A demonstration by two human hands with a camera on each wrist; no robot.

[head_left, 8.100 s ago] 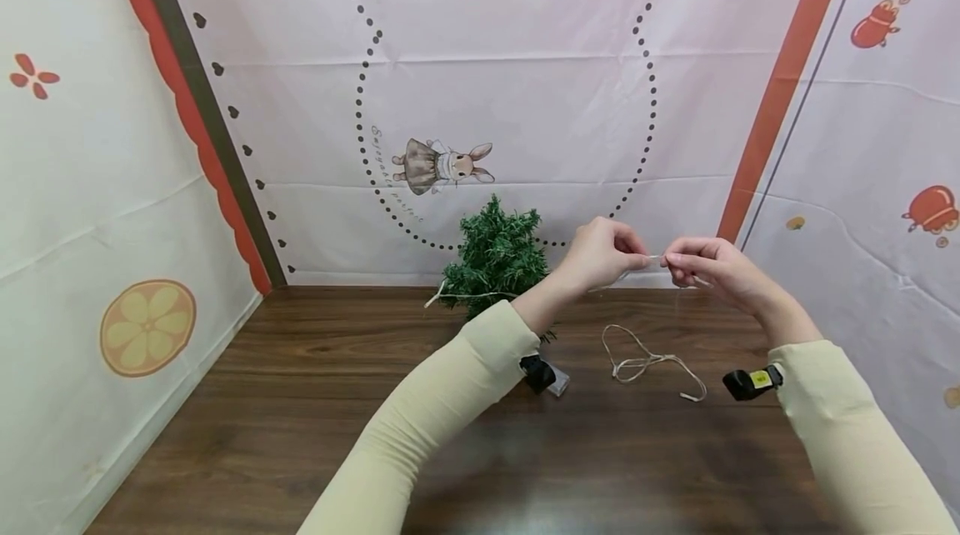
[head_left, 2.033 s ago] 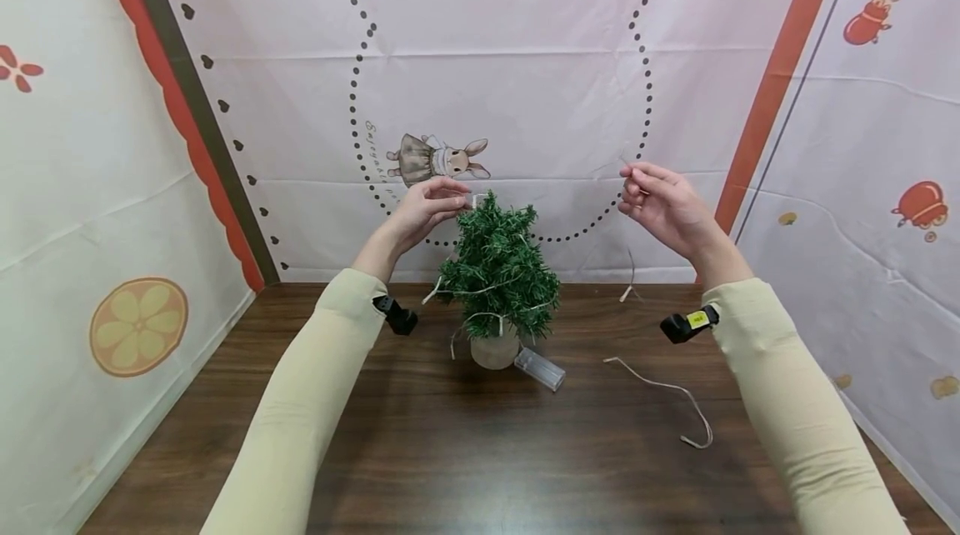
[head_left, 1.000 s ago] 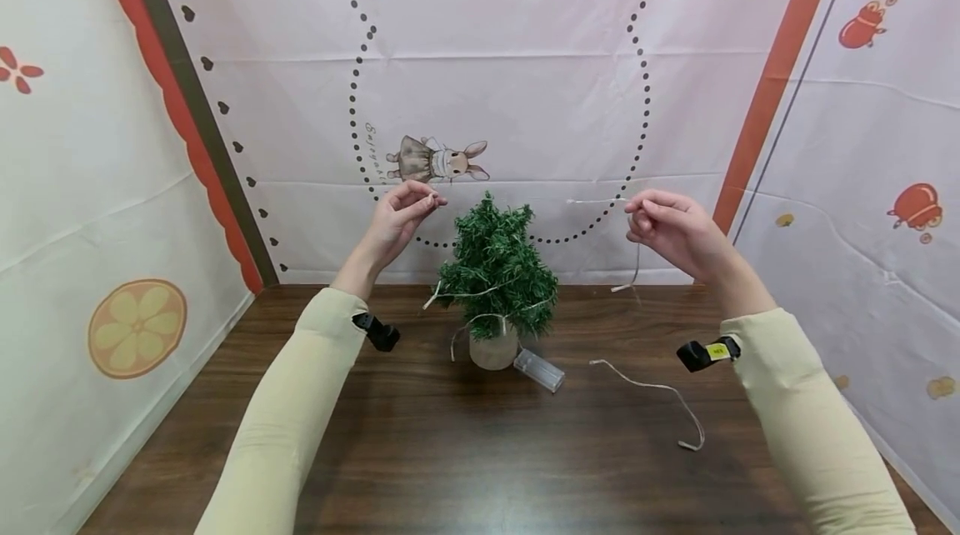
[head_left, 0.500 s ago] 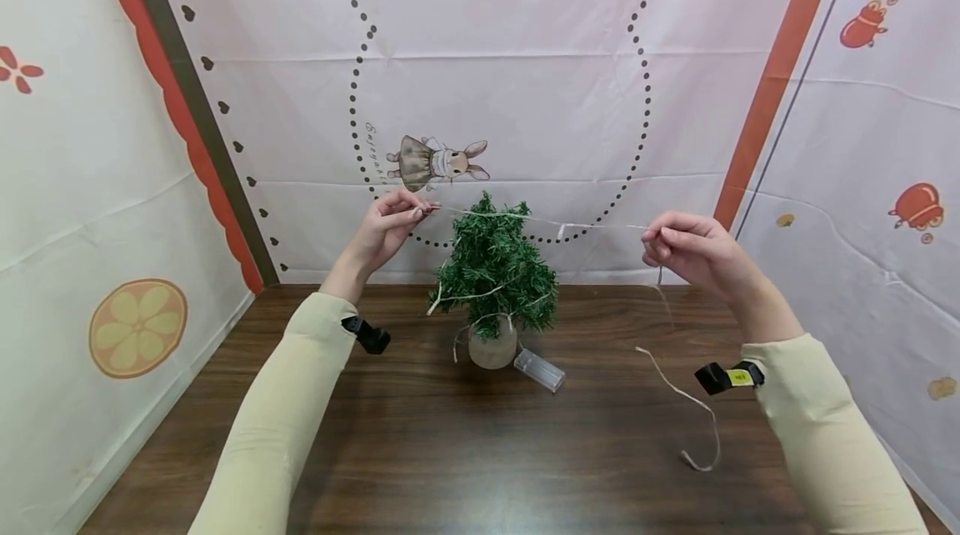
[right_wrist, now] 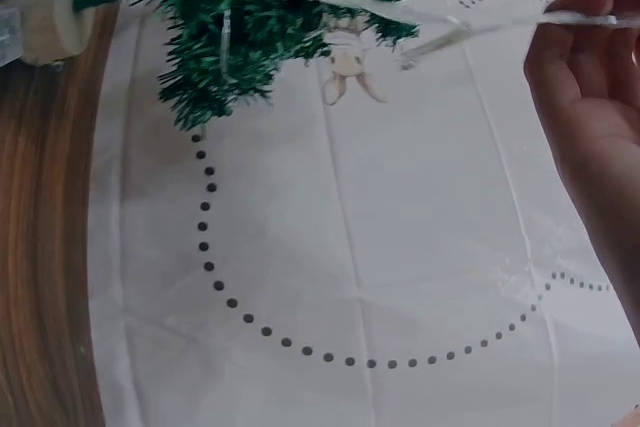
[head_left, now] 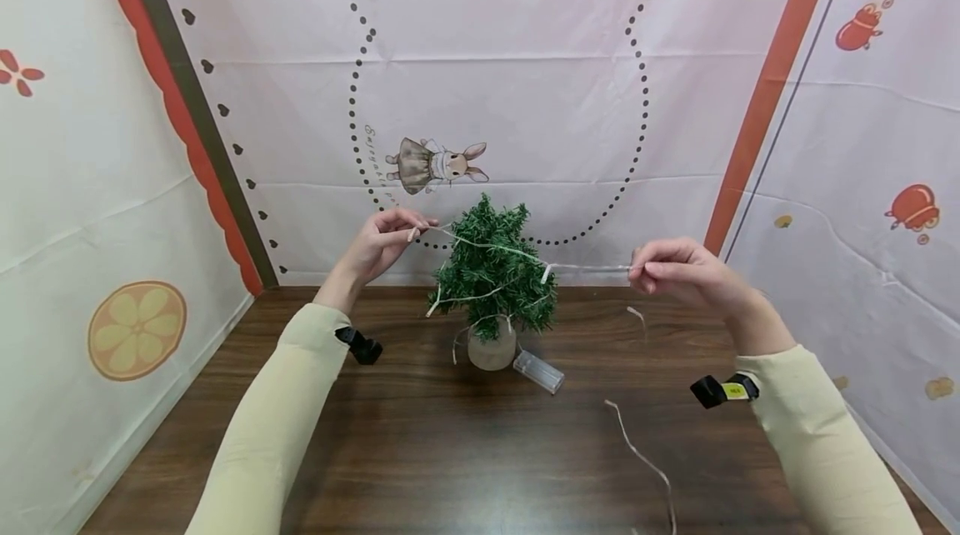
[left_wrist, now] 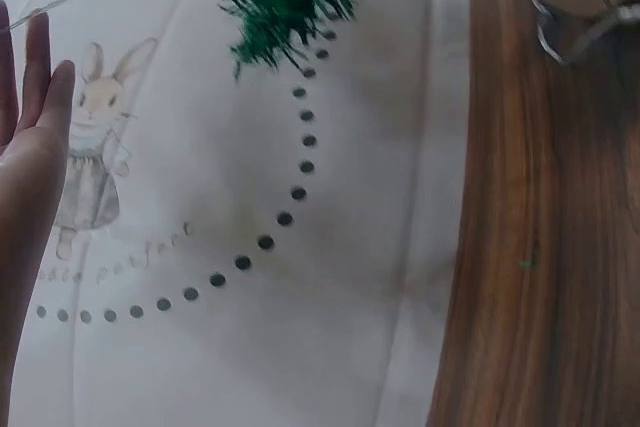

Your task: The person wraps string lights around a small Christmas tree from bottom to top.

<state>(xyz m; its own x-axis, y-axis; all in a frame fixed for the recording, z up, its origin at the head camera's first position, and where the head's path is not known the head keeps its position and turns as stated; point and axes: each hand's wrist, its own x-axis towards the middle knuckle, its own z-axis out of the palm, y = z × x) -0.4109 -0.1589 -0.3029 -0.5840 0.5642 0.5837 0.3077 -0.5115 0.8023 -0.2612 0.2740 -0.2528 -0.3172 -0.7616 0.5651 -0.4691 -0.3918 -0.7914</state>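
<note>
A small green artificial Christmas tree [head_left: 495, 277] stands upright on its pale round base [head_left: 492, 350]. Several turns of a thin whitish light string [head_left: 592, 267] lie on its branches. My left hand [head_left: 378, 245], left of the treetop, pinches one part of the string. To the right of the tree, my right hand [head_left: 686, 270] pinches another part. Between them the string runs fairly taut across the tree's front, with one bulb [head_left: 546, 274] hanging near its right side. In the right wrist view the string crosses close to the camera, toward my fingers [right_wrist: 572, 32].
A clear battery box [head_left: 538, 372] lies on the brown wooden table [head_left: 450, 452] just right of the base. The loose end of the string [head_left: 641, 456] trails over the table's front right. Printed cloth walls [head_left: 510, 102] enclose the back and both sides.
From beside the treetop, the left hand has moved left and down. The right hand, lower now, has drawn the string across the tree's front. The loose tail has slid toward the front edge.
</note>
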